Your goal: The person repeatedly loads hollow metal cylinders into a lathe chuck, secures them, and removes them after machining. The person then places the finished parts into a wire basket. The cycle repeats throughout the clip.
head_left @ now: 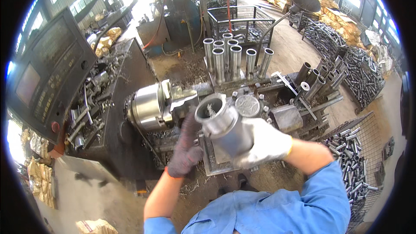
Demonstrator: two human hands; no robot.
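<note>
My right hand (265,143), in a white glove, is closed round a short, wide grey metal tube (229,132). The collared mouth of the tube tilts up toward the left, and curled metal shavings (211,109) show inside it. Just left of the tube is my left hand (187,149) in a dark glove with a red cuff, its fingers stretched out and slightly blurred. Whether they touch the tube I cannot tell. Beyond the left hand sits the shiny lathe chuck (149,106). A round metal cap (248,105) lies behind the tube.
Several upright bright tubes (235,63) stand at the back of the lathe, with darker tubes (314,78) to the right. A caliper (286,82) lies near these. The control panel (45,78) rises at left. A wire basket of small tubes (353,160) stands at lower right.
</note>
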